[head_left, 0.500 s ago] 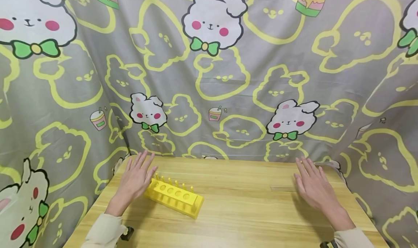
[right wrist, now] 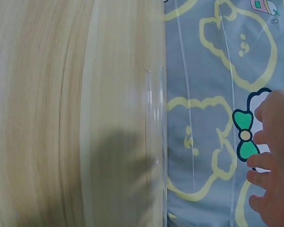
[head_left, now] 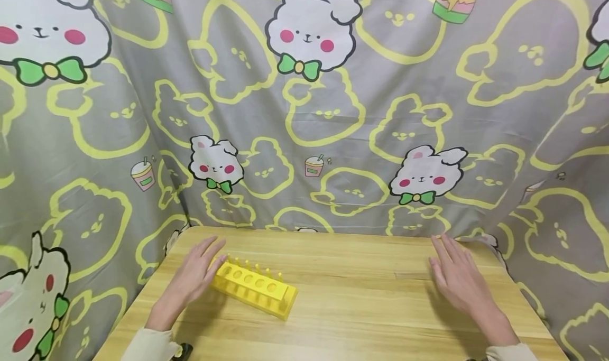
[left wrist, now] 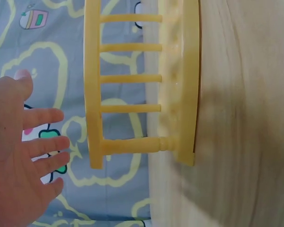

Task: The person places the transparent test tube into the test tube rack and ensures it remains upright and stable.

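Observation:
A yellow test tube rack (head_left: 259, 287), with round holes along its top and a row of pegs behind, stands at the left of the table. My left hand (head_left: 190, 276) hovers by the rack's left end, fingers extended and holding nothing. In the left wrist view, a gap shows between the hand (left wrist: 23, 156) and the rack (left wrist: 187, 85). A clear test tube (right wrist: 155, 113) lies on the wood in the right wrist view, faint in the head view. My right hand (head_left: 461, 281) is held beside it, fingers straight and nothing in the grasp.
The wooden table (head_left: 352, 318) reaches back to a grey curtain (head_left: 266, 112) printed with rabbits and yellow outlines. More of this cloth hangs along the left and right sides.
My left hand has drawn back slightly toward me, its fingers now lower beside the rack. My right hand has shifted back a little. The rack and tube stay in place.

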Action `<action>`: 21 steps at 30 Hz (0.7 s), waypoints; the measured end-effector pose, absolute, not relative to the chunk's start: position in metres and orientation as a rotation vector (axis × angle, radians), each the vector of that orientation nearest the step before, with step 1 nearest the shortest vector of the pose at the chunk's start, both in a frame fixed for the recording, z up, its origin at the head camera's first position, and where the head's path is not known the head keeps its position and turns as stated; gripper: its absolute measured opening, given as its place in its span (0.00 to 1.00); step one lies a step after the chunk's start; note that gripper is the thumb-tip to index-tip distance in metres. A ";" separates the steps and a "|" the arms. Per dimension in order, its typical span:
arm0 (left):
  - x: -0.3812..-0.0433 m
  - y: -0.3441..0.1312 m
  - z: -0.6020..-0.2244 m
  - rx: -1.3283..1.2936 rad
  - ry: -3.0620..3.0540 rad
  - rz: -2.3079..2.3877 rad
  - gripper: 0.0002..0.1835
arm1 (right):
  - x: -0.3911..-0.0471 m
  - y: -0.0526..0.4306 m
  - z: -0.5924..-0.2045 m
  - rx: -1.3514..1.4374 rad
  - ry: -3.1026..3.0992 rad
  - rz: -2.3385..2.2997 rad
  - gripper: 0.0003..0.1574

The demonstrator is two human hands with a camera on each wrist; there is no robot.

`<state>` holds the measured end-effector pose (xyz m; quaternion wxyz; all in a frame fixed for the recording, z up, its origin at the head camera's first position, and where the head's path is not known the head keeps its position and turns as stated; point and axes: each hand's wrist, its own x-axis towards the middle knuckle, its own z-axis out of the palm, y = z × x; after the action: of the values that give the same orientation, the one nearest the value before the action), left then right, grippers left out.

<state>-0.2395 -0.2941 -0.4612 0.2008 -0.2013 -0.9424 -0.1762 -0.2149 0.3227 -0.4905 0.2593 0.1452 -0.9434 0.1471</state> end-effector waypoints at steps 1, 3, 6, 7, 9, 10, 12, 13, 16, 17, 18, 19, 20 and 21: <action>-0.239 -0.294 -0.462 -0.553 -2.642 -0.513 0.24 | -0.214 0.323 -0.491 0.397 -2.544 0.405 0.33; -0.237 -0.293 -0.463 -0.534 -2.668 -0.553 0.24 | -0.212 0.323 -0.493 0.404 -2.516 0.423 0.32; -0.234 -0.294 -0.465 -0.511 -2.701 -0.609 0.23 | -0.210 0.318 -0.494 0.417 -2.478 0.458 0.32; -0.233 -0.295 -0.465 -0.509 -2.706 -0.627 0.22 | -0.209 0.316 -0.495 0.418 -2.474 0.474 0.32; -0.232 -0.297 -0.466 -0.516 -2.707 -0.646 0.21 | -0.207 0.310 -0.496 0.417 -2.465 0.504 0.32; -0.232 -0.298 -0.467 -0.522 -2.703 -0.653 0.21 | -0.206 0.307 -0.497 0.415 -2.463 0.517 0.32; -0.232 -0.301 -0.469 -0.535 -2.692 -0.656 0.20 | -0.203 0.303 -0.497 0.408 -2.466 0.542 0.33; -0.232 -0.302 -0.470 -0.542 -2.687 -0.649 0.19 | -0.202 0.301 -0.497 0.404 -2.466 0.549 0.34; -0.233 -0.302 -0.473 -0.570 -2.661 -0.628 0.18 | -0.198 0.299 -0.495 0.384 -2.471 0.568 0.35; -0.234 -0.302 -0.474 -0.578 -2.654 -0.622 0.18 | -0.197 0.299 -0.495 0.380 -2.473 0.576 0.35; -0.235 -0.302 -0.474 -0.587 -2.645 -0.616 0.18 | -0.196 0.298 -0.494 0.371 -2.474 0.586 0.35; -0.235 -0.302 -0.475 -0.598 -2.636 -0.614 0.19 | -0.195 0.298 -0.494 0.365 -2.473 0.598 0.35; -0.236 -0.302 -0.476 -0.612 -2.624 -0.612 0.20 | -0.194 0.297 -0.493 0.359 -2.471 0.610 0.35; -0.237 -0.302 -0.477 -0.627 -2.614 -0.611 0.21 | -0.192 0.296 -0.493 0.353 -2.471 0.622 0.35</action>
<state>-0.2374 -0.3023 -0.4769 0.1913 -0.2234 -0.9307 -0.2175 -0.1924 0.2964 -0.4927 0.2809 0.1318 -0.9219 0.2320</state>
